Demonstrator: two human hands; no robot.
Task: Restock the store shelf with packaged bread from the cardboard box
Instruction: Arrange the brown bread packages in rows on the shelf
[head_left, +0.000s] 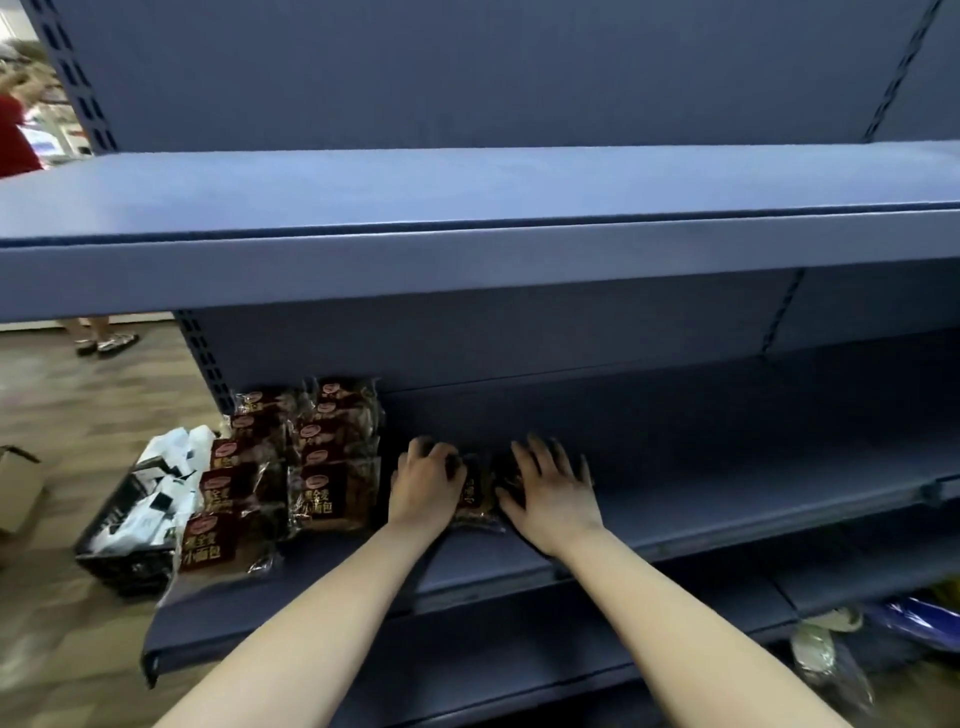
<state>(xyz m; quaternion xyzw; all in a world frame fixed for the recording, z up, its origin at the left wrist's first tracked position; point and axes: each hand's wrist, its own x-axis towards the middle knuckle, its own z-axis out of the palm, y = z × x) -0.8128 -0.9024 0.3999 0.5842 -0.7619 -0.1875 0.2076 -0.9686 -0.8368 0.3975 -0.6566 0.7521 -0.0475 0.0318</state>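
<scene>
Two rows of bread packs with dark red labels (332, 493) stand at the left end of the blue middle shelf (727, 499). Just right of them, both my hands reach into the shelf around more bread packs (475, 499). My left hand (426, 480) curls over the left side of these packs and grips them. Spread flat, my right hand (553, 488) presses on top of the packs at their right side. How many packs lie under the hands I cannot tell. The cardboard box (18, 488) shows only as a corner at the left edge.
A dark crate of white packets (135, 525) sits on the floor left of the shelf. The upper shelf (467, 260) overhangs above my hands. Bagged goods (831, 660) lie on the lowest shelf at the right. A person in red (15, 130) stands at the far left.
</scene>
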